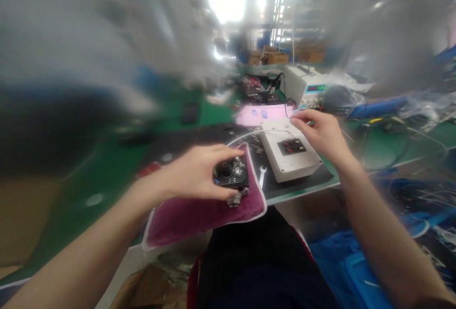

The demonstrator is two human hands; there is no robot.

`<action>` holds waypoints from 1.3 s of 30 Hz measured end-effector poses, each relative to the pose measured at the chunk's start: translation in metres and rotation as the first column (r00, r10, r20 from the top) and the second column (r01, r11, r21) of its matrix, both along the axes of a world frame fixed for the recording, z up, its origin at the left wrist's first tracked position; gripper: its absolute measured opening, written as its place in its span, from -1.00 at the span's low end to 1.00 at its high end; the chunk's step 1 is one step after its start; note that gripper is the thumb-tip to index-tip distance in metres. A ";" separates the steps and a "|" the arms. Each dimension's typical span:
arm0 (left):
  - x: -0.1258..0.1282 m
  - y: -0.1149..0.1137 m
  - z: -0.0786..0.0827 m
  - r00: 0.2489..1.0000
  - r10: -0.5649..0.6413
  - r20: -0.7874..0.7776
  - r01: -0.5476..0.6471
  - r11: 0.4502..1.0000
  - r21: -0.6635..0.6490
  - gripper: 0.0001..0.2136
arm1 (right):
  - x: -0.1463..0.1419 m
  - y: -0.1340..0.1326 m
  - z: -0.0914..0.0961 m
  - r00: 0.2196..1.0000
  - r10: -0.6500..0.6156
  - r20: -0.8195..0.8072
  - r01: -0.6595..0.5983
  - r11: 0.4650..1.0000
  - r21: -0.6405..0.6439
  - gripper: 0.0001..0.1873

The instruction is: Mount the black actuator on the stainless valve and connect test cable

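Note:
My left hand (197, 171) is closed around a small black device (231, 175) with a round knob on top and metal fittings below, holding it over a maroon cloth (199, 214). My right hand (318, 130) reaches over the far end of a white box (290, 154) that has red and black buttons on top. Its fingers are curled in a pinch at the box's far edge; what they hold is too small to make out. A thin white cable (249, 134) loops near the box.
A small wrench (262, 174) lies on the black mat (322, 176) between cloth and box. Behind are a pink sheet (261, 114), a white bench power supply (308, 85) and a soldering stand. Blue plastic bins (359, 271) sit at the lower right. The left side is blurred.

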State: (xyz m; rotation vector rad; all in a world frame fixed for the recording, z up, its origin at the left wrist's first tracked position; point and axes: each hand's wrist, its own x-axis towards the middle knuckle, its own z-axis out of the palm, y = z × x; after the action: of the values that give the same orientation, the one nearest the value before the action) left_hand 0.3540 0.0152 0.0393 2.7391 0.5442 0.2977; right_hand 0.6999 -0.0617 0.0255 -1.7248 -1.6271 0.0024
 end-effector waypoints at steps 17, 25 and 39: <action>0.002 -0.004 0.010 0.998 0.064 -0.019 -0.065 0.993 -0.102 -0.02 | 0.048 0.068 -0.029 0.992 0.063 0.109 -0.038 0.975 -0.220 -0.66; 0.000 -0.005 0.007 0.996 0.089 -0.020 -0.090 0.989 -0.115 -0.03 | 0.046 0.063 -0.043 0.995 0.066 0.076 -0.056 0.990 -0.131 -0.70; -0.001 -0.006 0.007 0.996 0.086 -0.027 -0.088 0.991 -0.100 -0.02 | 0.048 0.065 -0.051 0.996 0.071 0.050 -0.067 0.995 -0.075 -0.71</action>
State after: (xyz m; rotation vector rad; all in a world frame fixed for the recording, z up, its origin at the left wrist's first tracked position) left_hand 0.3525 0.0097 0.0460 2.6286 0.6675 0.2535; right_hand 0.7483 0.0030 -0.0255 -1.7360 -1.7441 0.0511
